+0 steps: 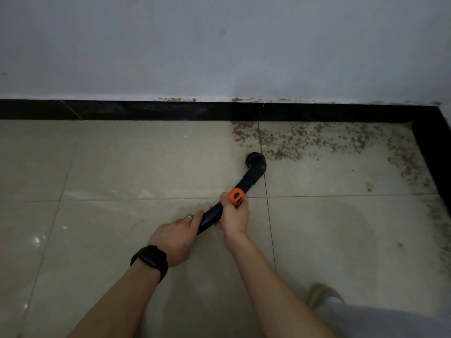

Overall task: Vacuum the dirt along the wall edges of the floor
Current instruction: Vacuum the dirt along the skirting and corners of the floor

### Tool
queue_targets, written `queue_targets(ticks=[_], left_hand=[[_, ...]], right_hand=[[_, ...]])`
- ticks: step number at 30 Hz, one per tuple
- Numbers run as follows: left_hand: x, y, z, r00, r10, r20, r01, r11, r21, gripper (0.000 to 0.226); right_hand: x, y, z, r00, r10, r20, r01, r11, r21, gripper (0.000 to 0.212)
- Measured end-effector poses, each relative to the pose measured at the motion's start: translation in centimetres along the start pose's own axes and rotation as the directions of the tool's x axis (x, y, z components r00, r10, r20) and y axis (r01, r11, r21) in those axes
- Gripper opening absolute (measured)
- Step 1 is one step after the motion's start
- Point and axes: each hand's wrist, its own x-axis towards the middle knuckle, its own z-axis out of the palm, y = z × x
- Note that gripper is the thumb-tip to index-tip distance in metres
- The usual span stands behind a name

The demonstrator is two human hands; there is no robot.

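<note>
A black vacuum tube (244, 182) with an orange collar (236, 196) slants up to the right across the beige tiled floor. Its bent brush nozzle (255, 162) sits on the floor at the left margin of a patch of brown dirt (305, 139). That dirt spreads along the black skirting (170, 110) towards the right corner and down the right wall edge. My right hand (234, 217) grips the tube just below the orange collar. My left hand (175, 236), with a ring and a black wrist band, holds the tube's lower end.
A white wall (219, 45) rises behind the skirting. The black skirting turns at the right corner (436, 132) and runs down the right side. My foot in a light shoe (324, 295) stands at the lower right. Floor tiles left of the nozzle look free of dirt.
</note>
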Motion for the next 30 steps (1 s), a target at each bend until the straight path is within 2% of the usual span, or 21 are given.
queue_targets(ticks=[12, 19, 23, 30], left_hand=[[1.2, 0.0, -0.4, 0.992, -0.113, -0.051, 0.106, 0.988, -0.113, 0.064], [2.0, 0.0, -0.7, 0.985, -0.161, -0.065, 0.151, 0.979, -0.135, 0.069], [2.3, 0.0, -0.8, 0.983, -0.173, -0.064, 0.162, 0.975, -0.150, 0.072], [3.2, -0.2, -0.9, 0.980, -0.189, -0.054, 0.176, 0.966, -0.188, 0.073]], right_hand=[[1.4, -2.4, 1.7, 0.994, -0.024, 0.102, 0.030, 0.998, -0.058, 0.021], [1.8, -3.7, 2.6, 0.991, -0.012, 0.133, 0.024, 0.996, -0.087, 0.042], [2.2, -4.0, 2.7, 0.989, -0.004, 0.146, 0.017, 0.996, -0.088, 0.036], [3.1, -4.5, 3.2, 0.989, -0.020, 0.148, 0.037, 0.993, -0.111, 0.046]])
